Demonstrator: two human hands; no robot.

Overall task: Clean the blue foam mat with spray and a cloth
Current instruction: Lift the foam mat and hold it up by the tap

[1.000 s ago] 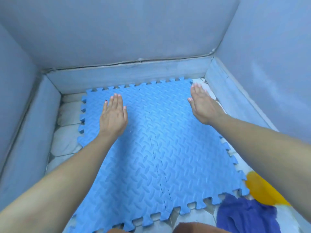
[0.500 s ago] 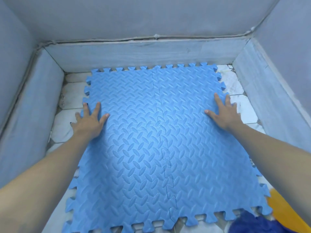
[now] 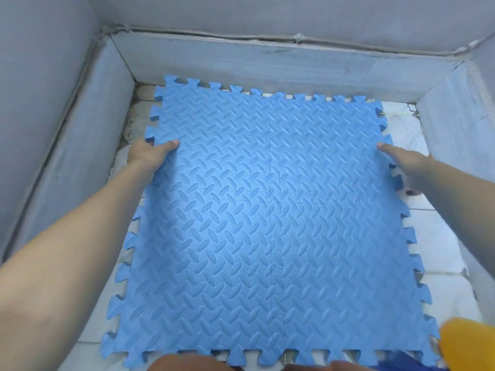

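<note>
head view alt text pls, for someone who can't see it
Two bare hands grip a blue foam mat by its side edges, left hand and right hand, thumbs on top, over a pale tiled floor between grey walls.

The blue foam mat (image 3: 267,210) fills the middle of the scene, a square made of four interlocking tiles whose seams cross near its centre. Its top carries a raised diamond-plate pattern, and toothed puzzle tabs run along all four edges. It lies over pale floor tiles, its far edge close to the far wall skirting. The left edge and right edge look lifted slightly off the floor. At the near right corner, a strip of dark blue cloth (image 3: 401,365) shows just past the mat's near edge, blurred.
</note>
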